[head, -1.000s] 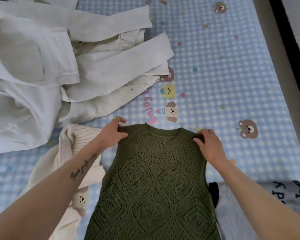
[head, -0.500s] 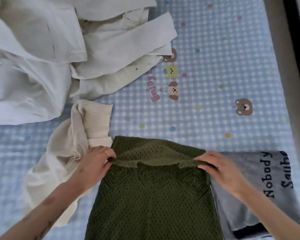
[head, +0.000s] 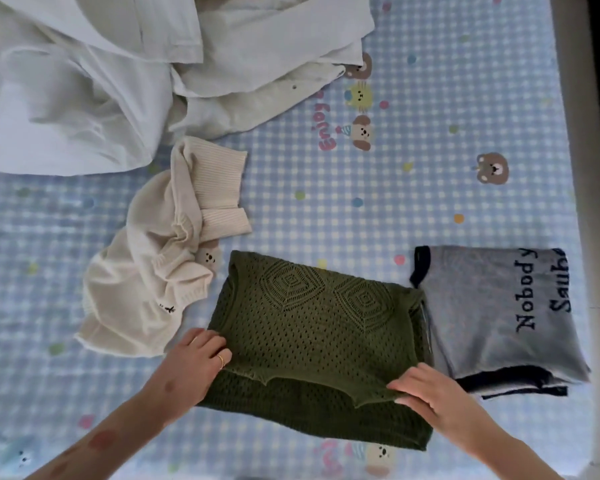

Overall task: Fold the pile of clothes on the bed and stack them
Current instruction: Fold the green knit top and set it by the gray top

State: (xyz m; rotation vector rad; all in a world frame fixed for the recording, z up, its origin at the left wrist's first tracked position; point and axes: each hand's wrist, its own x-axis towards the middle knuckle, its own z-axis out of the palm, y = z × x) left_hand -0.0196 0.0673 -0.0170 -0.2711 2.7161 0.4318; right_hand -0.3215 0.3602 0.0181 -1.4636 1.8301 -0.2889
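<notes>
Green vest (head: 312, 327): both hands (head: 196, 362) (head: 426, 389) apparently pinch its folded near edge, bedsheet (head: 378, 220) beyond.

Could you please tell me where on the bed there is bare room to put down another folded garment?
Bare sheet lies beyond the green vest and grey folded top, right of the cream sweater. The far left is crowded by the white pile. Both hands, left and right, hold the vest's near edge.
</notes>
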